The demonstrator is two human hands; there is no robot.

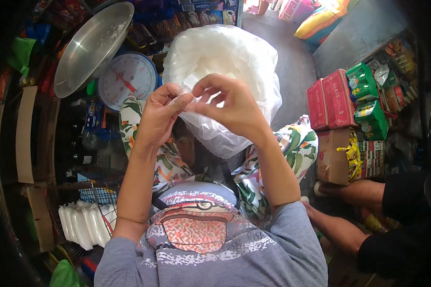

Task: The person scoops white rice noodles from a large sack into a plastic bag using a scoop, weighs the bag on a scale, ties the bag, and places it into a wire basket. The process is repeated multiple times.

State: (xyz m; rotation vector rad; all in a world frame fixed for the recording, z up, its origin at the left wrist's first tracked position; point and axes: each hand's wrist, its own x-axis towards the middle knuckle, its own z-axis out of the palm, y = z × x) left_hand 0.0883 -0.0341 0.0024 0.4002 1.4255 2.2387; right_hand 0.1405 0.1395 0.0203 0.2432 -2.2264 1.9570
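Observation:
Over the near edge of a large sack lined with white plastic (222, 39), both hands are raised close together. My left hand (161, 111) pinches a small clear plastic bag (190, 81) between thumb and fingers. Beside it, my right hand (230, 104) has its thumb and fingers curved around the bag's other side; whether it grips the plastic cannot be told. The sack holds a whitish substance, partly hidden by the hands. To the left stands a dial scale (127, 80) with a tilted metal pan (93, 50) that bears white residue.
A wire basket (97, 195) at lower left holds several filled white bags (80, 224). Red cartons (336, 98) and green multipacks (362, 82) are stacked at right. Another person's bare legs (344, 222) are at lower right. Packaged snacks (201, 18) line the far side.

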